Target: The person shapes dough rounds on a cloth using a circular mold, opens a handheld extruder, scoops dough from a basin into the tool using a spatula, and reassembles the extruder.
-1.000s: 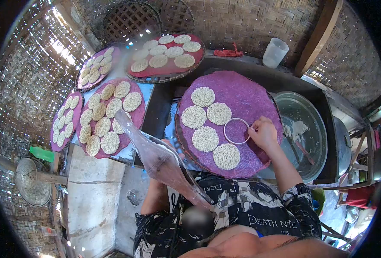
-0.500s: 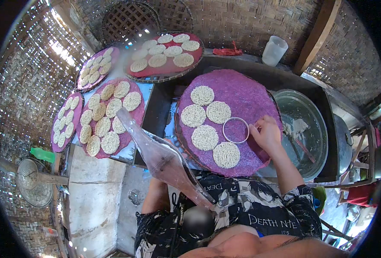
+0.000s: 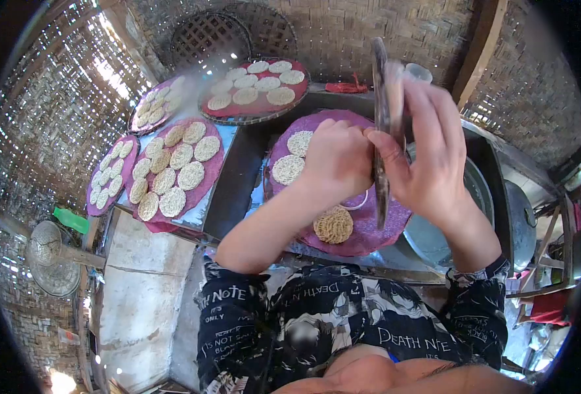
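A dark, flat wooden tool (image 3: 380,85) stands on edge in front of me, between my hands. My left hand (image 3: 340,157) is closed against its left side and seems to hold it. My right hand (image 3: 435,151) lies along the right side, with its thumb across the tool; the fingers are partly blurred. Below them a round tray lined with purple cloth (image 3: 369,236) carries flat, round discs of noodle-like strands. A pale disc (image 3: 288,169) shows at left and a browner disc (image 3: 333,224) near the front. Only part of a thin ring (image 3: 361,202) shows past my left hand.
More discs lie on a purple cloth (image 3: 198,184) at left and on a red-lined tray (image 3: 254,113) at the back. A large basin (image 3: 435,244) stands right of the purple tray, partly covered by my arm. A whitish container (image 3: 420,71) sits by the woven wall.
The wooden tool has risen from low at left to upright between my hands. My right hand has left the ring and moved up to the tool. My left hand has come into view.
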Available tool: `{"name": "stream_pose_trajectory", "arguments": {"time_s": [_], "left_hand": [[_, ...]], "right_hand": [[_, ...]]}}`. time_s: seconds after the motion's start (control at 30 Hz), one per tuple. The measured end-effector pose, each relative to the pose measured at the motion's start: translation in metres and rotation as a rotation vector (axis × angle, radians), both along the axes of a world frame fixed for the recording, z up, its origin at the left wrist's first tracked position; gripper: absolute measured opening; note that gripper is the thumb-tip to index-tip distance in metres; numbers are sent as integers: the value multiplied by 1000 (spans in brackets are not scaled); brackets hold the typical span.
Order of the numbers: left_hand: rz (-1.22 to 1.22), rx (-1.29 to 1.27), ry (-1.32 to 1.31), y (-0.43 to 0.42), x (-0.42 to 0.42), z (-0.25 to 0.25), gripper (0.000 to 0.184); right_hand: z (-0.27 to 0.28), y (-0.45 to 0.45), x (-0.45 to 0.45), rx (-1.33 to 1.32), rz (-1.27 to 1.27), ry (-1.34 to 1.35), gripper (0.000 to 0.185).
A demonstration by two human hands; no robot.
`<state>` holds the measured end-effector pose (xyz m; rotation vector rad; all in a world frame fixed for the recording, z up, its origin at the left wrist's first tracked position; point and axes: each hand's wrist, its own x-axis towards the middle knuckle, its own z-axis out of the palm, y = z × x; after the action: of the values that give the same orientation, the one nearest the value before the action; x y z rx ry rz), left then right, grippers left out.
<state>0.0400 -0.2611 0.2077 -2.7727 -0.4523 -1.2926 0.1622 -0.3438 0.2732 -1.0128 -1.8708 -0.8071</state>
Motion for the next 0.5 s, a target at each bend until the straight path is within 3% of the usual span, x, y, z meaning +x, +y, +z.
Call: {"name": "stream_pose_trajectory", "arguments": {"time_s": [0.1,0.13,0.17,0.3,0.33,0.37,0.43,0.5], "left_hand": [[-80,-175,230,-10,7,13,15],[-70,-223,341,-17,9,20,15],[70,-253,598,-31,11,28,16],[27,-132,561,-72,32,29,18],[1,-71,503,-79,39,29,19],[-23,-7,444,-84,46,28,19],[-28,-5,342,-89,57,14,17],[10,-80,272,-83,66,-7,17]], "right_hand": [[-5,-34,3,-26,241,-166,46],[-3,-43,9,-148,295,-164,45],[2,-53,17,-270,350,-165,44],[8,-90,65,-736,365,149,54],[19,-95,76,-613,301,72,54],[25,-109,92,-875,297,378,51],[23,-125,133,-951,310,511,46],[10,-147,189,-804,207,633,36]]}}
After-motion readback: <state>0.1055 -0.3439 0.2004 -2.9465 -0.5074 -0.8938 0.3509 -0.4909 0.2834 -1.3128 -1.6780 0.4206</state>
